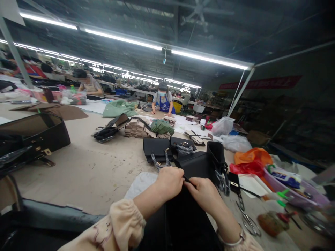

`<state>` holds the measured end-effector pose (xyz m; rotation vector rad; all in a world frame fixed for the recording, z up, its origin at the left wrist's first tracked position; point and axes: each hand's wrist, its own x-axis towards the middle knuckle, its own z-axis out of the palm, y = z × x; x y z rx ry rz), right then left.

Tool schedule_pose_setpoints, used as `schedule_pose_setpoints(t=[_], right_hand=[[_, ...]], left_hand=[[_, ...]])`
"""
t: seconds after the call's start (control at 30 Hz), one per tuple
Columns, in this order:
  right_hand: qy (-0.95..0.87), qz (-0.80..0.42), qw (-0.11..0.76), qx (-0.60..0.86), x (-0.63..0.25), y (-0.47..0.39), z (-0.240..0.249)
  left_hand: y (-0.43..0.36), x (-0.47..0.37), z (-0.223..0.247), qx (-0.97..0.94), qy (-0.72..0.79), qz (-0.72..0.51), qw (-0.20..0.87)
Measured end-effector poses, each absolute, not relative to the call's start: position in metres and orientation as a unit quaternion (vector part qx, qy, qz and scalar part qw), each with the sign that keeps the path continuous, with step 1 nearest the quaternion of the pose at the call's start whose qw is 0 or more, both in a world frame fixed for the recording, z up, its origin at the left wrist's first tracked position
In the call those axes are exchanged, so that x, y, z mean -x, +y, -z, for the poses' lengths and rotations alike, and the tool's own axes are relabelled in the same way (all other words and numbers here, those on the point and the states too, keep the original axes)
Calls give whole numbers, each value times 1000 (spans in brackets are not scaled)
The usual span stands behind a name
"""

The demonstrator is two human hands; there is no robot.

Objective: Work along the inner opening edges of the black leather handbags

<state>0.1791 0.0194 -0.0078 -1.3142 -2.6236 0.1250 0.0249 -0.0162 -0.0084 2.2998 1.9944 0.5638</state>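
Black piece (192, 223) in both hands, lower centre of the frame

Here it is, black and smooth, at the bottom centre, its upper edge gripped between two bare hands. The left hand (170, 182) curls over that edge, fingers folded together, pinching it; the right hand (205, 195) is just beside, thumb laid along the edge, other fingers mostly hidden behind.

Just left, a white sheet (141, 183) pokes out past the left forearm. Right beyond the hands, in the middle, black bags (157, 147) crowd together, handles wrapped in clear film. Over to the lower right: scissors (250, 223), an amber bottle (272, 223) with a red top, and a purple basin (318, 199) near the edge.

Centre again, farther off: a stack of brown pieces (136, 128) beside a green bundle (162, 127). At far left, a large black bag (49, 139) shows gold fittings. And up at upper centre, a person in a blue apron (164, 104) leans over the table (86, 174), beneath bright strip lights (125, 40).
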Motion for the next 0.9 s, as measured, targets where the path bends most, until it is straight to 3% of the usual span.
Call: schedule_pose_setpoints(t=[0.53,0.77,0.9], right_hand=[[-872,-13,101,479,-178,21,11],[-887,-110,109,434,-186,17,2],[-889,-100,110,433,-183,19,-1]], left_hand=[[-17,-28,8,-728,662,-176,31],[-16,-28,9,-723,667,-176,35],[-16,-28,10,-720,670,-177,38]])
